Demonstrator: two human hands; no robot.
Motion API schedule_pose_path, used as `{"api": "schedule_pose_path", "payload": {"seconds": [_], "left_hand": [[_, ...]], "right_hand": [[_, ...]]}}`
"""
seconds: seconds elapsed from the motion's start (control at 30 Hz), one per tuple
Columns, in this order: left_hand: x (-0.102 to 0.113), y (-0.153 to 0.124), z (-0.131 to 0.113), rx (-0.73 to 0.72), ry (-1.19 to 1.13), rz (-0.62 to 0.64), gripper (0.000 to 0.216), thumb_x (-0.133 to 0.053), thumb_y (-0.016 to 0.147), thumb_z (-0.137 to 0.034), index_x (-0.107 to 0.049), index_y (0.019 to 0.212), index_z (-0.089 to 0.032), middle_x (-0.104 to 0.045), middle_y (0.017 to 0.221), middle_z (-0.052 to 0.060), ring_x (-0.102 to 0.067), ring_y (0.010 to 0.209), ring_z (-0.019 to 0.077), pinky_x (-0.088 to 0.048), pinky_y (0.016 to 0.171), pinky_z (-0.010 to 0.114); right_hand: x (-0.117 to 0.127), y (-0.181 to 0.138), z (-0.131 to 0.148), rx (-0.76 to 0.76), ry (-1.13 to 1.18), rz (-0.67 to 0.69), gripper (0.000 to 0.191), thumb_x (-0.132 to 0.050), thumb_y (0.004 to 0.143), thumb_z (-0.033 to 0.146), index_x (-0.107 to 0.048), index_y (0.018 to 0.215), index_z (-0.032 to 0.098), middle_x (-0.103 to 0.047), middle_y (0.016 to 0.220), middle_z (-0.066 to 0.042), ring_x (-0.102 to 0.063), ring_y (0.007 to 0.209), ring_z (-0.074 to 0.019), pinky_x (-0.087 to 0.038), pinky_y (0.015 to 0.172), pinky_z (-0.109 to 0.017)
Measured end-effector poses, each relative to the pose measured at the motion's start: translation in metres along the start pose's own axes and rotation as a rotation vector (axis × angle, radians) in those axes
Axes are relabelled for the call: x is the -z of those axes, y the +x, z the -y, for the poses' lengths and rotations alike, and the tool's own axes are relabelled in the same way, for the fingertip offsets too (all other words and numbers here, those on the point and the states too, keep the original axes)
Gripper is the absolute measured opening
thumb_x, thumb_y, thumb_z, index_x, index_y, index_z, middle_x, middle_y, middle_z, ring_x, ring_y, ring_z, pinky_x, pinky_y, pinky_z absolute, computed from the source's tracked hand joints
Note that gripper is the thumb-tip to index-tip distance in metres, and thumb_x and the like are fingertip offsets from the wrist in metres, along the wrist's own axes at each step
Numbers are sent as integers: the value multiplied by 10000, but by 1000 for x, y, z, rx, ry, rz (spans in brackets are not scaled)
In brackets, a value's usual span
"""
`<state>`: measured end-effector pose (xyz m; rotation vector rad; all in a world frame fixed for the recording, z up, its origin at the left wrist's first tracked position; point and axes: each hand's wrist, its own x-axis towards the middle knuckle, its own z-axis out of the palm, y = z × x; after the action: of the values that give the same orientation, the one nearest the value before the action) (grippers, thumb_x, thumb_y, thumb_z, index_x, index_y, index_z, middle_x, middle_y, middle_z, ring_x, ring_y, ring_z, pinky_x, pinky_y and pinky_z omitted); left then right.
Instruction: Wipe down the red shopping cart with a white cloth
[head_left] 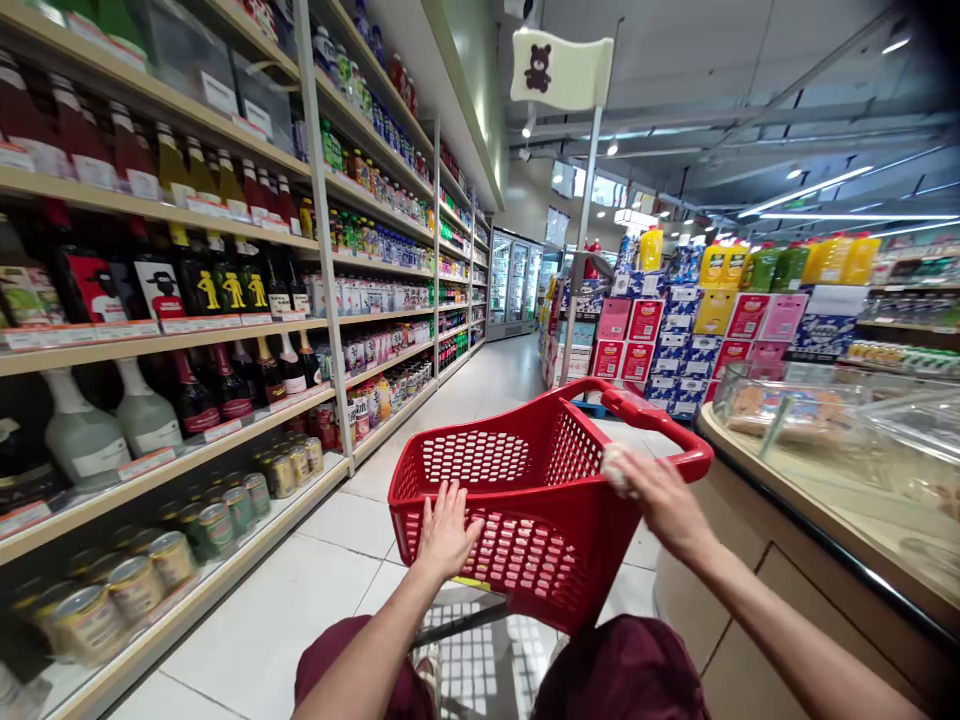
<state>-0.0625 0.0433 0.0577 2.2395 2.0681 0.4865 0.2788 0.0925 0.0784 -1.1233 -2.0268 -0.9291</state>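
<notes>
A red plastic shopping cart (517, 545) with perforated sides stands right in front of me, its handle (697, 455) at the right. My left hand (450, 530) lies against the near side of its basket, fingers spread and holding nothing. At the basket's handle end is my right hand (664, 500), its fingers bent round a small crumpled white thing (616, 470) that looks like tissue. Motion blurs this hand a little, and whether it presses on the cart's rim I cannot tell. The part of the basket floor that shows holds no goods.
Long shelves (247, 325) of bottles and cans run along the left. Stacked drink boxes (637, 340) stand beyond the cart, beside a pole with a bear flag (562, 70). A curved display counter (810, 450) is close on the right. Glass-door fridges (514, 280) line the far end.
</notes>
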Motion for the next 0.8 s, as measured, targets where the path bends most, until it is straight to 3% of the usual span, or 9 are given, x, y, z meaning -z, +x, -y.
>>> {"api": "schedule_pose_path", "payload": {"seconds": [0.07, 0.13, 0.23, 0.3, 0.43, 0.5, 0.67, 0.73, 0.8], "left_hand": [[0, 1, -9, -3, 7, 3, 632, -255, 847, -496, -272, 1364, -132, -187, 1460, 87, -61, 1353, 234, -54, 1090, 468], [1, 5, -15, -10, 2, 14, 636, -245, 844, -508, -270, 1366, -145, -179, 1462, 79, -60, 1353, 231, -59, 1091, 463], [2, 13, -20, -23, -15, 54, 630, -226, 847, -511, -282, 1359, -147, -186, 1461, 75, -76, 1352, 219, -75, 1092, 450], [1, 17, -21, -27, -26, 71, 619, -218, 852, -503, -287, 1355, -149, -195, 1460, 75, -82, 1352, 210, -85, 1092, 441], [-2, 22, -21, -38, -44, 58, 611, -241, 851, -493, -286, 1353, -146, -197, 1461, 78, -64, 1354, 209, -69, 1091, 445], [-3, 22, -23, -35, -58, 62, 627, -247, 849, -498, -278, 1355, -128, -186, 1463, 81, -49, 1355, 215, -54, 1090, 454], [-3, 21, -24, -43, -77, 93, 644, -239, 853, -502, -265, 1359, -105, -170, 1466, 82, -40, 1356, 211, -56, 1090, 453], [-4, 20, -23, -54, -87, 87, 628, -236, 858, -494, -274, 1357, -114, -180, 1465, 78, -50, 1356, 207, -54, 1091, 450], [-4, 19, -21, -59, -95, 76, 621, -244, 860, -487, -278, 1355, -114, -182, 1464, 77, -50, 1355, 208, -48, 1092, 451]], "right_hand": [[5, -9, -17, -168, -76, -105, 437, -333, 817, 117, -466, 1232, 153, -520, 1245, -139, -465, 1150, -236, -320, 955, -418], [2, -10, -13, -239, -112, -153, 425, -354, 814, 136, -472, 1222, 134, -514, 1242, -163, -456, 1157, -260, -326, 949, -438], [-8, -4, 10, -75, -54, -81, 413, -355, 798, 104, -516, 1172, 179, -547, 1218, -113, -475, 1139, -226, -318, 967, -408], [-9, -1, 9, 5, -20, -36, 415, -349, 791, 86, -532, 1147, 199, -572, 1190, -84, -498, 1109, -200, -312, 973, -387], [1, -2, -24, -238, -114, -125, 382, -355, 812, 142, -514, 1159, 130, -580, 1149, -145, -507, 1084, -243, -336, 933, -421], [-1, 0, -17, -305, -146, -134, 371, -366, 818, 164, -514, 1156, 119, -558, 1175, -164, -489, 1106, -263, -335, 924, -435], [-20, 9, 38, -27, 43, 17, 428, -341, 784, 73, -536, 1145, 197, -569, 1193, -86, -485, 1120, -194, -309, 972, -377], [-19, 6, 30, -43, 50, 22, 433, -343, 775, 77, -531, 1149, 187, -576, 1180, -91, -500, 1098, -194, -313, 973, -382], [-16, 4, 15, -172, -14, -18, 411, -349, 778, 103, -526, 1145, 154, -570, 1172, -127, -509, 1081, -225, -320, 963, -419]]}}
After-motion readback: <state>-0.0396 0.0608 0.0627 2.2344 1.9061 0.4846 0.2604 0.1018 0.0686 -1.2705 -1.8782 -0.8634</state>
